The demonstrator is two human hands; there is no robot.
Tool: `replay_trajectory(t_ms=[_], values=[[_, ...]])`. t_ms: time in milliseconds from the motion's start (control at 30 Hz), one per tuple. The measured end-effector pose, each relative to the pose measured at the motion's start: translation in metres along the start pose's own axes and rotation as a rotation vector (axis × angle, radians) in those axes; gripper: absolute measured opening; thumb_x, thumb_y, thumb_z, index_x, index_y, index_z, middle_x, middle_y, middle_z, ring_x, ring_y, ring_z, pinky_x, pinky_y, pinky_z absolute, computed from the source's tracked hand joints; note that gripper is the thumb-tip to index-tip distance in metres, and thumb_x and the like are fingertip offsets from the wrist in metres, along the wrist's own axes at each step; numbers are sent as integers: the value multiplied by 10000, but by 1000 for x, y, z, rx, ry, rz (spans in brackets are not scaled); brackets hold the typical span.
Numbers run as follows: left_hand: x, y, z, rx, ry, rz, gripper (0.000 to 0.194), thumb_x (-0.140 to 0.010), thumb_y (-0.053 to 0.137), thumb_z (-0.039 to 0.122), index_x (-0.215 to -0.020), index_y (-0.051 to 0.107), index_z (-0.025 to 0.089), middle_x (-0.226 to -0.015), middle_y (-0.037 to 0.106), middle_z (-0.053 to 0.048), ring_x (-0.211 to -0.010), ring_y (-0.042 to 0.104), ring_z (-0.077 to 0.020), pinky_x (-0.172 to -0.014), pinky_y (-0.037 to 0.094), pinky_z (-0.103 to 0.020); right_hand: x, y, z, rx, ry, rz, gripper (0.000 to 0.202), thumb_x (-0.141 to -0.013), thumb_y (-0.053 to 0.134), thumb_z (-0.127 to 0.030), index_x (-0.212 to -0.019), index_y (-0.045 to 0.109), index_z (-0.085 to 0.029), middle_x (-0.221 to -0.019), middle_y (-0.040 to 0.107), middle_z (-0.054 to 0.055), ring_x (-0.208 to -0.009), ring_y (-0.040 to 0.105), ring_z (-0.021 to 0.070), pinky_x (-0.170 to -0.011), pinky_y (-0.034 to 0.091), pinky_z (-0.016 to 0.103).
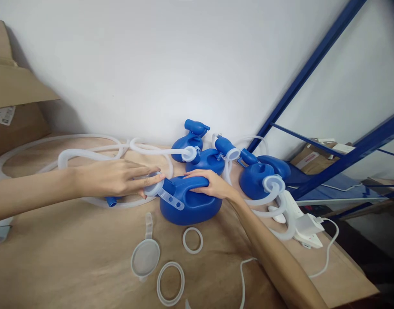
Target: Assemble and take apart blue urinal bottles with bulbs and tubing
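Free passage crosses the tabletop point(71, 257) on the near side of the left arm point(39, 191). Beyond it, coiled tubing point(79, 153) obstructs; rightward, blue bottles point(190, 210) block the way.

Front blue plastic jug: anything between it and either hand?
Nothing visible for the right hand: it holds the front blue plastic jug by its handle. The translucent plastic cap lies between the left hand and the jug's mouth.
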State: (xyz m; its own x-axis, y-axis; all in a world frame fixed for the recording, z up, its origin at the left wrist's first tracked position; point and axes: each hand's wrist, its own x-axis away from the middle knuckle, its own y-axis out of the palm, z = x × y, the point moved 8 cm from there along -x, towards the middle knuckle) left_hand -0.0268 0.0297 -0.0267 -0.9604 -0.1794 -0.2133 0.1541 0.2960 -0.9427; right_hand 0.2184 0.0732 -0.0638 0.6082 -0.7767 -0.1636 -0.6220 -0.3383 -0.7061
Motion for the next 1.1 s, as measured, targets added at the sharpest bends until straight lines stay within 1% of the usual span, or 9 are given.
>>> replay_trajectory(t_ms=[67, 200, 367, 467, 733, 833, 900, 1000, 1100], values=[[-3, -3, 2, -30, -1, 6, 551, -1084, 516, 293, -1632, 453, 303, -1473, 665, -171, -1181, 727, -309, -916, 573, -369, 1, 0, -1, -2, -1, 7, 420, -843, 815, -462, -1209, 806, -254, -1382, 748, 87, -1303, 689, 328, -1180, 480, 491], [-15, 2, 1, -49, -26, -98, 491, -1089, 470, 395, -1559, 545, 274, -1414, 690, -173, -1079, 742, -308, -883, 568, -386, 2, 1, 0, -9, 17, 26, 420, -833, 818, -464, -1203, 808, -265, -1384, 749, 72, -1300, 690, 335, -1176, 486, 496], [-28, 1, 0, -94, 35, -110, 467, -1053, 490, 424, -1478, 617, 277, -1091, 742, -140, -726, 701, -257, -699, 538, -381, 2, 0, 0, -3, 34, 35, 404, -827, 825, -453, -1186, 812, -268, -1368, 757, 69, -1299, 692, 332, -1176, 485, 488], [-31, 3, 0, -140, 51, -125, 479, -1057, 455, 451, -1458, 621, 248, -974, 717, -125, -621, 639, -232, -624, 502, -378, 2, 1, 1, 16, 37, 27, 409, -839, 816, -438, -1207, 802, -261, -1378, 751, 72, -1305, 686, 330, -1179, 478, 495], [-26, 12, 3, -106, -140, -204, 611, -1069, 377, 541, -1508, 548, 153, -994, 730, -168, -664, 653, -248, -651, 524, -372, 3, 0, 9, 63, 91, 52, 409, -830, 835, -421, -1224, 799, -318, -1323, 779, 24, -1288, 695, 349, -1153, 503, 503], [-23, 14, 3, -94, -225, -190, 661, -1075, 346, 576, -1545, 499, 137, -1098, 743, -197, -713, 690, -267, -686, 540, -380, 2, 0, 9, 65, 97, 66, 426, -825, 842, -433, -1232, 796, -315, -1293, 792, 25, -1257, 711, 347, -1130, 523, 491], [-22, 15, 2, -117, -259, -156, 697, -1071, 336, 614, -1540, 502, 127, -1190, 737, -226, -794, 725, -296, -722, 551, -393, 2, 0, 8, 64, 98, 67, 431, -825, 842, -447, -1229, 797, -303, -1278, 797, 31, -1241, 718, 340, -1120, 530, 477], [-26, 17, -1, -186, -243, -46, 727, -1047, 344, 684, -1390, 626, 109, -1203, 746, -242, -910, 751, -332, -812, 563, -418, 2, 2, 7, 64, 106, 78, 443, -822, 845, -472, -1222, 798, -288, -1274, 798, 42, -1226, 725, 332, -1108, 536, 466], [-28, 20, -2, -259, -226, 82, 624, -1070, 319, 595, -1227, 694, 120, -1121, 772, -218, -889, 758, -303, -785, 559, -387, 2, 2, 6, 66, 115, 104, 450, -820, 844, -502, -1212, 801, -286, -1246, 806, 46, -1193, 737, 330, -1082, 551, 461]])
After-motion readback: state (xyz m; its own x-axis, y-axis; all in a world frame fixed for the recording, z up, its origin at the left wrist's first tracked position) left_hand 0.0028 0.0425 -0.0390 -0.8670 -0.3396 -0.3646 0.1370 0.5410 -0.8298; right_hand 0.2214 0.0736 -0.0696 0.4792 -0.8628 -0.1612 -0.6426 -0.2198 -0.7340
